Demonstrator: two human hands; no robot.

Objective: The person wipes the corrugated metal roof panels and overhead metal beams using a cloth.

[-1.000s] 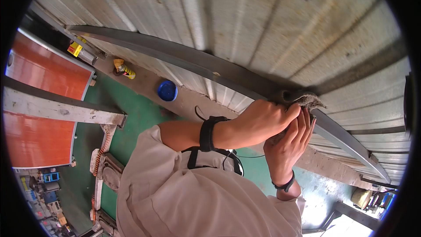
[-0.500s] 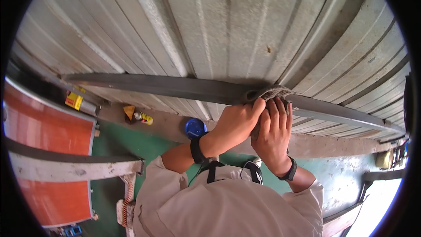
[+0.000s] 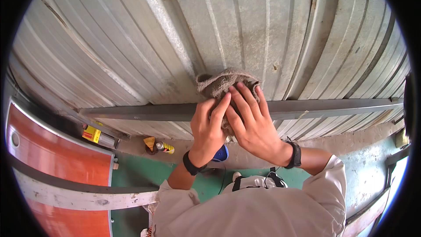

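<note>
A grey-brown rag point(image 3: 221, 83) is pressed against the corrugated metal wall point(image 3: 245, 30), draped over a dark steel rail point(image 3: 140, 112) that runs across it. My left hand point(image 3: 208, 127) lies flat on the rag's lower left part, fingers pointing up. My right hand point(image 3: 250, 120) overlaps it from the right, fingers spread over the rag. Both wrists wear black bands. My pale work shirt point(image 3: 263, 206) fills the bottom of the view.
On the green floor point(image 3: 131, 173) below stand a yellow spray can point(image 3: 164, 147), a yellow-labelled can point(image 3: 94, 135) and a blue round lid point(image 3: 221, 153). A red panel with a white-painted frame point(image 3: 57, 171) is at the left. A dark beam point(image 3: 386, 180) lies at the right.
Both hands and the rag have moved up, from the rail onto the wall above it. The view has tilted, so the rail now runs level.
</note>
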